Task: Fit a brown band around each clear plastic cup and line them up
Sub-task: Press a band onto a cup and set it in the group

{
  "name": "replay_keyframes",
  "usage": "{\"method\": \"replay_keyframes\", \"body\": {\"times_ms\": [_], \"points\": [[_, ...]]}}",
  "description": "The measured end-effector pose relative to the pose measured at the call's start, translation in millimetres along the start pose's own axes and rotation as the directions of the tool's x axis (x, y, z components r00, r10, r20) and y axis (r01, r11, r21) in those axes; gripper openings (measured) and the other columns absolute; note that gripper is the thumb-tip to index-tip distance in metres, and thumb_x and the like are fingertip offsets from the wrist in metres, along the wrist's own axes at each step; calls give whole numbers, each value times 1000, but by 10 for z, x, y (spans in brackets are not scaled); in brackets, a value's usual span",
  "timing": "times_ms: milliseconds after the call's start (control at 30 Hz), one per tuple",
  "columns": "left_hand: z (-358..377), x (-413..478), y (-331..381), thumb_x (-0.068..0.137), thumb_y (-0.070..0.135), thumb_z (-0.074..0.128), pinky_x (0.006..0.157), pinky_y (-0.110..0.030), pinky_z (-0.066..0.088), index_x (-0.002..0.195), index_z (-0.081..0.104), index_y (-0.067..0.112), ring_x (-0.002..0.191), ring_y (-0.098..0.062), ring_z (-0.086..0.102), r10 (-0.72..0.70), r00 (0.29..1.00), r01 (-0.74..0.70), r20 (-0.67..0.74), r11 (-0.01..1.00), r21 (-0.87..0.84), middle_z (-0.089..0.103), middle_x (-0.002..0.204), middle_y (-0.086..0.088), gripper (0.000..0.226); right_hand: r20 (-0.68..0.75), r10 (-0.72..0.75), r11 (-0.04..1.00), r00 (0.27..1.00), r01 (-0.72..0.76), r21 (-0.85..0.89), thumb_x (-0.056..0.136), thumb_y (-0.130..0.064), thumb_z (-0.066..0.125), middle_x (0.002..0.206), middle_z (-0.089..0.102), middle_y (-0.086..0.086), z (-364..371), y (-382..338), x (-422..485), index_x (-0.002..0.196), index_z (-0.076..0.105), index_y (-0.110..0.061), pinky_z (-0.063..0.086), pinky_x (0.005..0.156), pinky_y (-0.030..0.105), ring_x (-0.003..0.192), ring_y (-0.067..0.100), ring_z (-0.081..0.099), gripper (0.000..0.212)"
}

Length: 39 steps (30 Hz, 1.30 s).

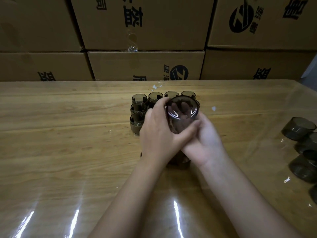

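Fingers point(187, 133) of the left hand point(159, 133) and right hand point(207, 145) grip one clear round plastic cup point(182, 114) above the wooden desk point(68, 152), near its far edge. If the grip slips, the cup could drop and topple the lined-up brown-banded cups point(139, 107) beneath.

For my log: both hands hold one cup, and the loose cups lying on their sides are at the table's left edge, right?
No. The head view shows the loose cups at the table's right edge; the left hand and right hand both hold one cup.
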<state>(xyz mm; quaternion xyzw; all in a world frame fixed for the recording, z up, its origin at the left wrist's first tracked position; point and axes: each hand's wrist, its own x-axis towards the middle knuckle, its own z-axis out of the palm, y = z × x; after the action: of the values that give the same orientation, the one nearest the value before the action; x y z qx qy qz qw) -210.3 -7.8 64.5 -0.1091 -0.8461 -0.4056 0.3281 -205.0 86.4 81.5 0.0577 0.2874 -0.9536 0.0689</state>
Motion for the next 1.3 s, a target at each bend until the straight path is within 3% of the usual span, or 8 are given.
{"method": "replay_keyframes", "body": {"times_ms": [133, 300, 367, 567, 800, 933, 1067, 1300], "points": [[-25, 5, -74, 70, 80, 51, 84, -22, 42, 112, 55, 19, 100, -9, 53, -7, 998, 22, 55, 959, -282, 54, 106, 3, 75, 172, -62, 904, 983, 128, -408, 99, -38, 39, 121, 67, 6, -42, -174, 1, 128, 58, -12, 49, 98, 35, 115, 17, 61, 44], [-79, 104, -122, 64, 66, 65, 82, -5, 44, 114, 48, 39, 102, 11, 57, -205, 957, 284, 204, 802, -526, 62, 109, 18, 59, 134, -441, -106, 887, 97, -990, 100, -33, 44, 123, 55, -7, -443, -457, 164, 120, 55, -31, 42, 79, 22, 106, 6, 54, 22], [-78, 139, -177, 65, 51, 76, 85, -22, 53, 123, 50, 30, 109, -6, 62, -263, 931, 365, 254, 675, -641, 63, 118, 7, 67, -32, -341, -250, 939, -124, -960, 98, -37, 49, 127, 54, 2, -658, -469, 258, 127, 53, -25, 47, 84, 34, 107, 19, 55, 32], [-40, 157, -265, 75, 5, 79, 73, -31, 58, 134, 46, 23, 109, -27, 66, -331, 870, 476, 364, 376, -795, 56, 128, -11, 70, -66, -307, -241, 949, -145, -960, 87, -61, 49, 121, 52, 2, -851, -292, 332, 129, 52, -25, 49, 90, 43, 106, 20, 55, 56], [-109, 200, -589, 73, 15, 81, 74, -24, 54, 131, 48, 29, 112, -22, 61, -393, 824, 560, 408, 463, -687, 56, 127, -2, 69, 326, -412, -461, 851, 115, -880, 91, -43, 55, 123, 54, -2, -651, -84, 187, 126, 58, -23, 38, 99, 39, 119, 20, 42, 40], [-73, 180, -718, 77, 7, 78, 77, -32, 54, 129, 49, 23, 108, -29, 63, -461, 800, 583, 383, 447, -679, 62, 118, -6, 62, 604, -92, -532, 792, 473, -702, 94, -35, 53, 110, 62, -6, -268, 229, 26, 107, 68, -25, 29, 93, 37, 110, 20, 49, 22], [-47, 97, -794, 78, 8, 77, 74, -33, 52, 124, 51, 25, 96, -25, 65, -498, 774, 607, 390, 409, -681, 65, 108, -3, 56, 503, 295, -714, 812, 537, -449, 91, -38, 52, 115, 60, -2, -102, 586, -52, 106, 66, -23, -5, 114, 55, 124, 24, 37, 25], [-72, 101, -762, 62, 35, 81, 61, -22, 51, 110, 57, 40, 87, -18, 71, -402, 800, 593, 444, 422, -686, 72, 92, 9, 53, 491, 242, -587, 837, 529, -612, 88, -27, 59, 102, 63, -14, -129, 407, -35, 92, 57, -30, -9, 114, 51, 123, 13, 40, 6]]}}
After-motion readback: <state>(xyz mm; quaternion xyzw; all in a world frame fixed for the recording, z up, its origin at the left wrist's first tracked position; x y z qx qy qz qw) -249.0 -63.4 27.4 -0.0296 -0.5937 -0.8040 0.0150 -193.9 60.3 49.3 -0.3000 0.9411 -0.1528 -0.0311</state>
